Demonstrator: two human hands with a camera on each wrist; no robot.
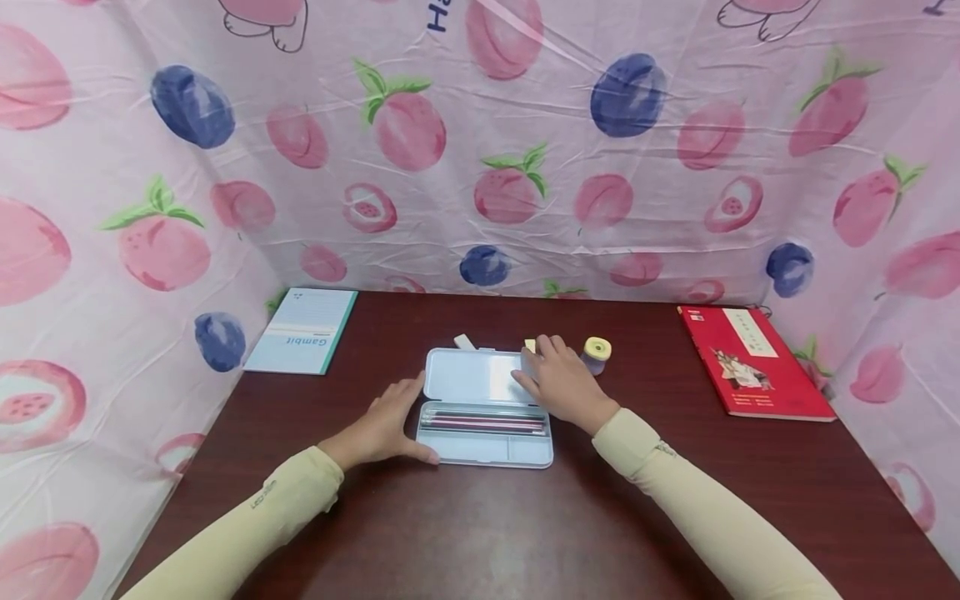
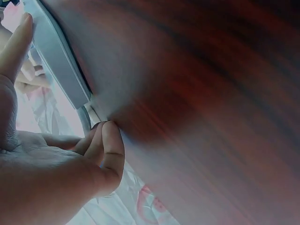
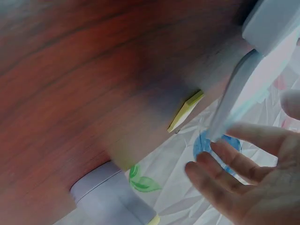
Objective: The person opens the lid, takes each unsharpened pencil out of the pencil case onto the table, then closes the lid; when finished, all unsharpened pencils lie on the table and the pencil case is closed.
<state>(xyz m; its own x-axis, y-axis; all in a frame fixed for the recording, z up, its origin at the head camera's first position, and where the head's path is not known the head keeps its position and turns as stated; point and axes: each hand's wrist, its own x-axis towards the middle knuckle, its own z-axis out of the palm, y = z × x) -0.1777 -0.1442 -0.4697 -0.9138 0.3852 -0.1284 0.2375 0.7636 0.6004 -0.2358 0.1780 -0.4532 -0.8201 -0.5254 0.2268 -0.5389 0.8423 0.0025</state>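
Observation:
A pale blue pencil case (image 1: 483, 451) lies with its lid (image 1: 472, 375) raised back. Several pencils (image 1: 483, 423) lie side by side in its long compartment, in front of which are lower compartments. My left hand (image 1: 382, 423) spans the left side of the case, thumb at the front corner and fingers by the lid's left edge. In the left wrist view the fingertips (image 2: 111, 129) bend down close to the tabletop. At the other side, my right hand (image 1: 566, 383) reaches over the lid's right edge. Its fingers (image 3: 225, 168) are loosely extended, fingertips right at that edge.
Behind the lid lie a small white piece (image 1: 464, 342) and a flat yellow-edged block (image 3: 186, 111). A grey cylinder with a yellow top (image 1: 597, 350) stands beside my right hand. A light blue notebook (image 1: 300, 332) lies at the back left, a red book (image 1: 753, 362) at the right.

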